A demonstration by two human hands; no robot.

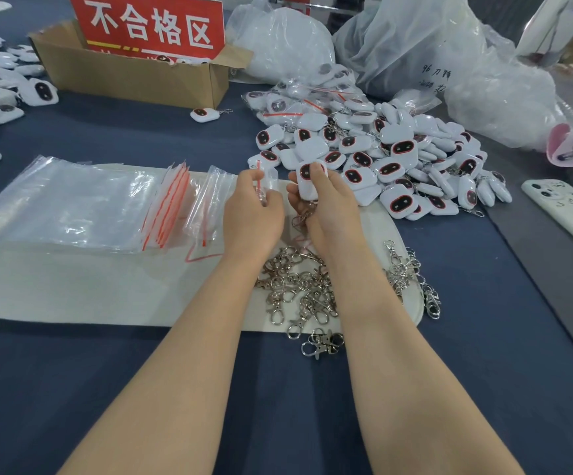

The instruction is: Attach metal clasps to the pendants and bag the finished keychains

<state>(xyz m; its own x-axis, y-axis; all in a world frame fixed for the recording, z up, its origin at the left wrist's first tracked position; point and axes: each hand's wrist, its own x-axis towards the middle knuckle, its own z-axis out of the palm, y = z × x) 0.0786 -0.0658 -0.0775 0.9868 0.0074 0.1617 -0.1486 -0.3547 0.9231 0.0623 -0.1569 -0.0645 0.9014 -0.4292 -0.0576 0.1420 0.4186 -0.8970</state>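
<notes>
Fingers of my left hand (254,214) pinch a small zip bag (264,182) just left of the white pendant (309,183) my right hand (328,209) grips, clasp (301,219) hanging under it, so I think bagging is next: open the bag's mouth and slide it in.

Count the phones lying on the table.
1. The white phone lies camera side up at the right edge, right of the pendant pile. Others could be hidden under the plastic sacks.

Both forearms (182,354) are stretched forward; a bag (260,173) is pinched by the left hand (254,210), a pendant (305,190) gripped by the right hand (329,204).
</notes>
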